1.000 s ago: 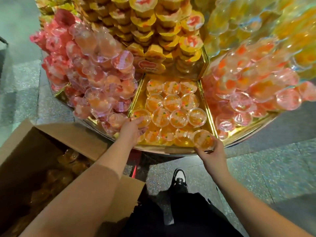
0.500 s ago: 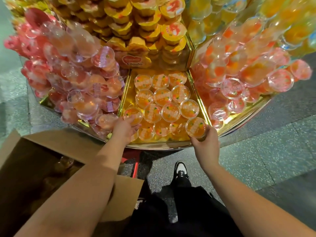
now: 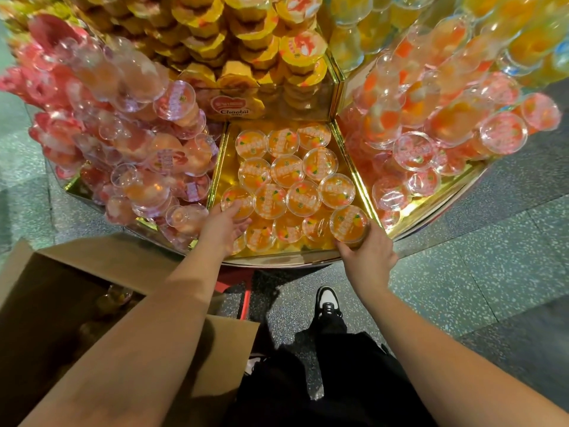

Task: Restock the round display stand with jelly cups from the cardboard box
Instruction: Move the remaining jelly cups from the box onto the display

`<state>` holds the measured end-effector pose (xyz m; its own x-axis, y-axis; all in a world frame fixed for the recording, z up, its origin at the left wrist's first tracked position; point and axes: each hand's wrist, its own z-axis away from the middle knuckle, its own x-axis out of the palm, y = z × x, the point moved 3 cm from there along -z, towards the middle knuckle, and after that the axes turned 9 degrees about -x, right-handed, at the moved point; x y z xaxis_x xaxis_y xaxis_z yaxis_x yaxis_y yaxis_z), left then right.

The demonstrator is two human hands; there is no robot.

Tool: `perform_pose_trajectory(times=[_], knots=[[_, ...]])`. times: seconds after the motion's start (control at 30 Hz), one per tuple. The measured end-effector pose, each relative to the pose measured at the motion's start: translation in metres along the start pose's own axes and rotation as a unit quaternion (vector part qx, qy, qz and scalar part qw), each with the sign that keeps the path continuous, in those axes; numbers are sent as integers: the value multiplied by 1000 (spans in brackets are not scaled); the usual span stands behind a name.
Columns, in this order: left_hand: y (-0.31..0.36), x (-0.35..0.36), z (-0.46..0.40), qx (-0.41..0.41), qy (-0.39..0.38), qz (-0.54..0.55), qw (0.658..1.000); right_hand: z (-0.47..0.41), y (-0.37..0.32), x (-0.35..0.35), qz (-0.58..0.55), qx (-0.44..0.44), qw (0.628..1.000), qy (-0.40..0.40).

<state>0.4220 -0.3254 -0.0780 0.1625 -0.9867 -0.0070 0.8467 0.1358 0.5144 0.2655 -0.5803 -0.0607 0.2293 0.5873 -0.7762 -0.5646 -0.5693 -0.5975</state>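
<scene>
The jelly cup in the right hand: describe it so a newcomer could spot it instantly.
Find the gold wedge compartment at the front of the round display stand, filled with orange jelly cups. Go to its front right corner, by the gold divider. That jelly cup is the only one gripped by the right hand.

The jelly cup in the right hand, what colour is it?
Orange, under a clear lid; head view.

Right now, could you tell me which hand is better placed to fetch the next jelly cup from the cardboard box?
Probably the left hand: the cardboard box lies on its side, and the right hand grips an orange jelly cup.
</scene>
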Motion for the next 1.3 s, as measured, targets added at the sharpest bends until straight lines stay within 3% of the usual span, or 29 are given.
perform_pose_trajectory(times=[0.73, 0.87, 0.97, 1.07, 1.17, 1.3], knots=[[-7, -4, 36, -18, 13, -17, 1000, 7, 4, -31, -15, 13, 1000, -12], [-20, -17, 67, -1, -2, 3, 1000, 13, -3, -50, -9, -20, 1000, -5], [-31, -37, 91, 7, -25, 30, 999, 16, -30, -58, -23, -100, 995, -8], [-36, -73, 115, 26, 1, 39, 999, 24, -85, -48, -49, -206, 975, -63], [-42, -130, 138, 58, 63, 32, 996, 45, -156, -19, -40, -299, 937, -176], [-72, -239, 173, 57, 155, 4, 986, 103, -248, 53, 30, -417, 842, -340]])
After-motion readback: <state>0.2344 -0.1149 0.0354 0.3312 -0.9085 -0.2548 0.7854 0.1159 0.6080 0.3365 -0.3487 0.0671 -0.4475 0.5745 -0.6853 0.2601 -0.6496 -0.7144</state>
